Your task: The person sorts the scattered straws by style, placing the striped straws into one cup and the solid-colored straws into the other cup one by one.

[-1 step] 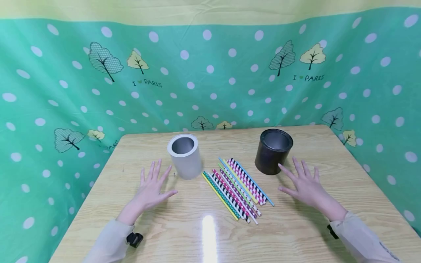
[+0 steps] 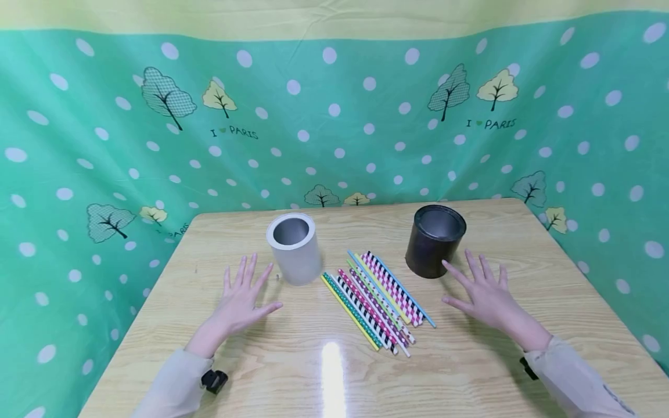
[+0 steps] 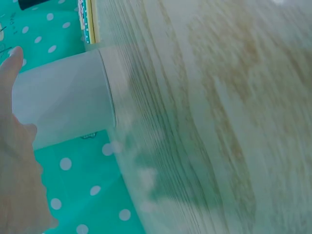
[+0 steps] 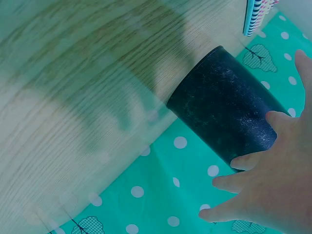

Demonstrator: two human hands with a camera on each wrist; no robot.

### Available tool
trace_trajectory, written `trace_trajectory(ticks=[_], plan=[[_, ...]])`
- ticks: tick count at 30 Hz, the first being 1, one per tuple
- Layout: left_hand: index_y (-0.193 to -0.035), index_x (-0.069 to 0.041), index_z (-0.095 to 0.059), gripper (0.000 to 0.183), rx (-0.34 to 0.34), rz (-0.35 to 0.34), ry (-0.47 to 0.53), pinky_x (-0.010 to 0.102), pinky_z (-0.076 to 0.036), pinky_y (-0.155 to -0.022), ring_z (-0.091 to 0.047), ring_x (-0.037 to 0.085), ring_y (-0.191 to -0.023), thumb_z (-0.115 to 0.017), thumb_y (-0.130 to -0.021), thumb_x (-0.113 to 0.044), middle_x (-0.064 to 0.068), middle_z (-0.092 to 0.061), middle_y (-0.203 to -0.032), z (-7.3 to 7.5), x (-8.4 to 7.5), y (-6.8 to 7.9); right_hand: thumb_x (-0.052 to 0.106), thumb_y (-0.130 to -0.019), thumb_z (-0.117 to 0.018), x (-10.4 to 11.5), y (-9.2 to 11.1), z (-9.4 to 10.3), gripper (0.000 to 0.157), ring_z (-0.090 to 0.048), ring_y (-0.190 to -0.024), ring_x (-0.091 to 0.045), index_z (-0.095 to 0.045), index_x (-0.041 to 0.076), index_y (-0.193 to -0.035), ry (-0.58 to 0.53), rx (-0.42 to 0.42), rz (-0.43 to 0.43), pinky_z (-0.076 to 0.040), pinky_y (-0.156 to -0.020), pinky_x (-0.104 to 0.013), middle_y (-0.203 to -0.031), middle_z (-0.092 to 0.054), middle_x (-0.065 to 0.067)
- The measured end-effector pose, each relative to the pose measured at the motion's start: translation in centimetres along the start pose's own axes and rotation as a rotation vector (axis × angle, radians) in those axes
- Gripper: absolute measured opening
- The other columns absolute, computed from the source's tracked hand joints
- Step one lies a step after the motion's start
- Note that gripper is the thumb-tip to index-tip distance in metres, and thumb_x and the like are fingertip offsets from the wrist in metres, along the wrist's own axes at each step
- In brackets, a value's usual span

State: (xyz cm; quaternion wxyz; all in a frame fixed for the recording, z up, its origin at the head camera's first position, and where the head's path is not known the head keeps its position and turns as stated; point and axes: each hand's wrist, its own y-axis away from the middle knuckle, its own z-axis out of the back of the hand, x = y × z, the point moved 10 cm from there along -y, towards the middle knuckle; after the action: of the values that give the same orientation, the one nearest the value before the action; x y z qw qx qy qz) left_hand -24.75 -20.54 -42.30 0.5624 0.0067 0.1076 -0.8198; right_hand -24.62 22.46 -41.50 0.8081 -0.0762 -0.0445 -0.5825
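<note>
My left hand (image 2: 240, 302) is held with fingers spread, in front and to the left of a white can (image 2: 297, 258) that stands upright with its top uncovered. On the other side my right hand (image 2: 486, 296), fingers also spread, is near a black can (image 2: 431, 247), which stands upright too. In the right wrist view the fingers overlap the black can (image 4: 224, 107). Between the cans lies a row of patterned paper straws (image 2: 371, 302), striped, dotted and plain, slanting side by side. Neither hand holds anything.
The wooden table (image 2: 282, 371) has its back edge just behind the cans. A green dotted curtain (image 2: 334, 145) hangs behind it and along both sides. Dark wrist cameras (image 2: 214, 381) sit at the sleeve cuffs.
</note>
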Motion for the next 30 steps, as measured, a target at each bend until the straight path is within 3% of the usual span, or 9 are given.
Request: trace_trajectory(ticks=[12,19,26,30], plan=[[-0.142,-0.019,-0.019,0.082,0.020,0.023,0.021,0.059,0.011,-0.098,0.010,0.034,-0.132,-0.048,-0.077,-0.061,0.017,0.007,-0.146,0.2,0.4,0.3,0.054,-0.080,-0.052,1.0,0.0,0.4,0.074,-0.008,-0.124,-0.053,-0.019,0.029,-0.141,-0.021,0.001,0.019,0.003,-0.090,-0.071,-0.143,-0.005,-0.027],[-0.140,-0.015,-0.023,0.081,-0.017,0.001,0.018,0.059,0.009,-0.099,0.007,0.035,-0.132,-0.050,-0.078,-0.059,0.019,0.003,-0.146,1.2,0.3,0.1,0.048,-0.079,-0.058,2.9,0.3,1.2,0.073,-0.010,-0.125,-0.050,-0.022,0.029,-0.140,-0.050,-0.044,0.102,0.004,-0.094,-0.067,-0.142,-0.010,-0.026],[-0.139,-0.012,-0.027,0.078,-0.059,-0.014,0.050,0.057,0.010,-0.100,0.007,0.034,-0.132,-0.052,-0.079,-0.056,0.021,-0.001,-0.145,2.6,0.4,-0.3,0.040,-0.077,-0.064,5.6,0.3,2.3,0.071,-0.020,-0.124,-0.047,-0.030,0.026,-0.137,-0.090,-0.127,0.247,-0.012,-0.094,-0.066,-0.142,-0.017,-0.023],[-0.137,-0.010,-0.030,0.073,-0.094,-0.025,0.068,0.058,0.006,-0.101,0.003,0.035,-0.133,-0.052,-0.081,-0.052,0.022,-0.006,-0.145,3.6,0.5,-0.7,0.036,-0.078,-0.064,6.4,-0.3,2.2,0.067,-0.027,-0.123,-0.044,-0.032,0.025,-0.136,-0.167,-0.107,0.270,-0.024,-0.092,-0.062,-0.142,-0.020,-0.022]])
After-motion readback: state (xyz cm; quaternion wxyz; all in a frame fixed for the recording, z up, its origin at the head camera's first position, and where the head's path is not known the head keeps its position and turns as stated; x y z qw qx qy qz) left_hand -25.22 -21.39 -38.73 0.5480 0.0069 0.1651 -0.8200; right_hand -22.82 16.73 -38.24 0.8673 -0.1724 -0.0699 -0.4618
